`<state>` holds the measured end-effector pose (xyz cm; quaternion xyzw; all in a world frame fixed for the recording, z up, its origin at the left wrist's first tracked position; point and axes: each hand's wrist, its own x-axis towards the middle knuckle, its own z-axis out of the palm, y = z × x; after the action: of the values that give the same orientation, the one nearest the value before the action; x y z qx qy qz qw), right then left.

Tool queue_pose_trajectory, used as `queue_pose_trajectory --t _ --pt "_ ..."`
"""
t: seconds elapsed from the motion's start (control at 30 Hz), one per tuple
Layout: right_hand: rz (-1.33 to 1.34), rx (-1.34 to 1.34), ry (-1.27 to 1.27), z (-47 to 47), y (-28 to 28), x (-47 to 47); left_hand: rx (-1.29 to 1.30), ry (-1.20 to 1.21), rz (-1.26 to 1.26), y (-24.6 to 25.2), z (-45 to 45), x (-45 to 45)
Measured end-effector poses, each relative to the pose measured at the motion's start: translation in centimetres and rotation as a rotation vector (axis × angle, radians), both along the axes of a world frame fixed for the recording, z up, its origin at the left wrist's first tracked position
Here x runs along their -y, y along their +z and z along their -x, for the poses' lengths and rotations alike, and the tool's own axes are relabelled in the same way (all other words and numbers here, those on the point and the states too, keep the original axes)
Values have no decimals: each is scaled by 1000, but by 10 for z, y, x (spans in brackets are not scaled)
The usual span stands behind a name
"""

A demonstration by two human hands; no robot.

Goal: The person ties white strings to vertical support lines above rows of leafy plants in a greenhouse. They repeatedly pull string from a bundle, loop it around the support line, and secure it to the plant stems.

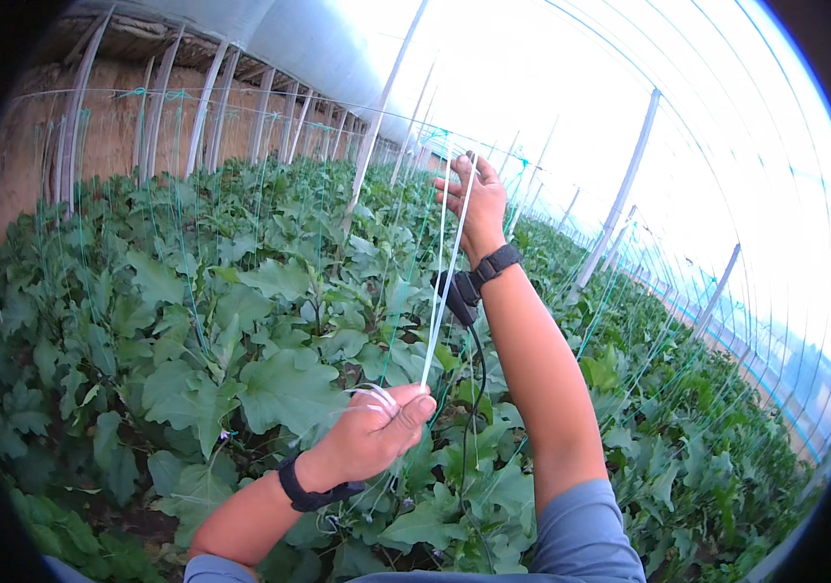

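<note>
My left hand (375,437) is closed on the lower ends of white plastic twine (439,313), with loose strands curling over its back. Two lengths of the twine run up from it to my right hand (477,197), raised near a horizontal wire (492,146). The right fingers are partly spread, with the twine passing in front of them; whether they pinch it I cannot tell. A dark strap circles each wrist, and a black device (457,295) with a cable hangs at the right wrist. Broad-leaved eggplant plants (288,386) stand below both hands.
Green strings (411,270) run down from the wire into the plants. Slanted posts (379,131) rise among the rows, with another post (619,193) at right. An earthen wall (116,102) stands at left, under a translucent greenhouse cover (299,44).
</note>
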<state>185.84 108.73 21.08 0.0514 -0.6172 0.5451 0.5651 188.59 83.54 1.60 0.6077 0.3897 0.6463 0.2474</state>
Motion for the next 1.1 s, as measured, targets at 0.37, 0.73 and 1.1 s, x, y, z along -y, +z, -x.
queue_pose_trajectory --t 0.37,0.73,1.1 --pt "-706 285 -927 -11 -12 -6 116 -15 25 -14 39 -5" --pt "-854 7 -899 -45 55 35 72 -9 77 -19 40 -17" --pt "-1239 471 -1035 -7 102 20 63 28 52 -30 48 -19"
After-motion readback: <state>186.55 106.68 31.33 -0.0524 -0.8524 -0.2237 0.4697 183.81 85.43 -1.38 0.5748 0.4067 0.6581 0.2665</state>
